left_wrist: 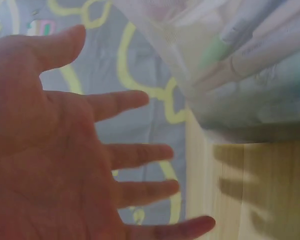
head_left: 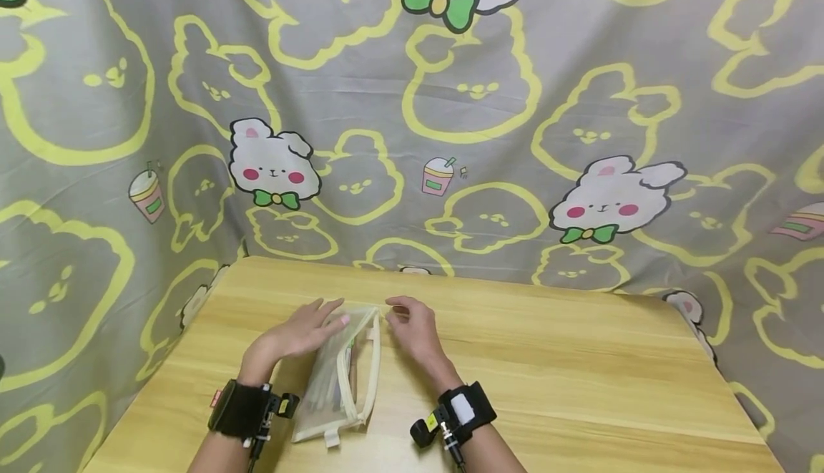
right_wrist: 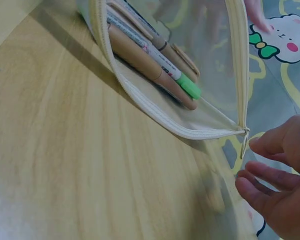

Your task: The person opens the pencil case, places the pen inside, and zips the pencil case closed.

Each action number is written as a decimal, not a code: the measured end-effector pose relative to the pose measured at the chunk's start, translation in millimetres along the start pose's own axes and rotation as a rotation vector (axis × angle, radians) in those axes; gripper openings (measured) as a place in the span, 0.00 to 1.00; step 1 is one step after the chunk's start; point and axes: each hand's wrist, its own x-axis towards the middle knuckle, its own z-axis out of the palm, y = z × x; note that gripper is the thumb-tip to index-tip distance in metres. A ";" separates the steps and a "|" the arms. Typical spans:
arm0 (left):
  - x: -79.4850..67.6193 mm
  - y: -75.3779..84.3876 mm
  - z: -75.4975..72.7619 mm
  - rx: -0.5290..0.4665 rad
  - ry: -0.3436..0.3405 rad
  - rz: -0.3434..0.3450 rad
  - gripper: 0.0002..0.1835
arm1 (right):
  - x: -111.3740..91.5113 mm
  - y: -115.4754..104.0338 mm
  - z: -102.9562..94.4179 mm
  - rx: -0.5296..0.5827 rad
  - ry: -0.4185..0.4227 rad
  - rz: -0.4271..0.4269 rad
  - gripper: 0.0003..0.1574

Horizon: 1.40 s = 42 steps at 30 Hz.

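Observation:
A translucent cream pencil case (head_left: 325, 373) stands on the table with its zipper undone and its mouth gaping to the right. Inside lie several pens, among them a brown pen (right_wrist: 135, 55) and a white pen with a green end (right_wrist: 191, 86). My left hand (head_left: 299, 331) is at the case's left side, fingers spread, its thumb overlapping the case in the head view. On the other side, my right hand (head_left: 415, 330) is by the far corner. Its thumb and fingers are parted, close to the small zipper pull (right_wrist: 244, 144), with nothing gripped.
The wooden table (head_left: 547, 373) extends to the right of the case. Behind and beside it hangs a grey curtain (head_left: 360, 101) with yellow outlines and rabbit faces. Each wrist wears a black strap (head_left: 239, 408) with a small camera.

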 end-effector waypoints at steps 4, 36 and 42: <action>18.3 -6.5 0.7 0.013 -0.016 0.113 0.30 | 0.4 1.4 4.8 -0.009 -0.007 -0.032 0.17; 79.2 -15.1 21.8 -0.079 0.060 0.397 0.11 | 2.0 -1.0 14.2 -0.120 0.045 -0.269 0.05; 81.8 -12.8 25.6 -0.065 0.104 0.346 0.12 | -6.0 0.5 16.1 -0.122 0.038 -0.324 0.04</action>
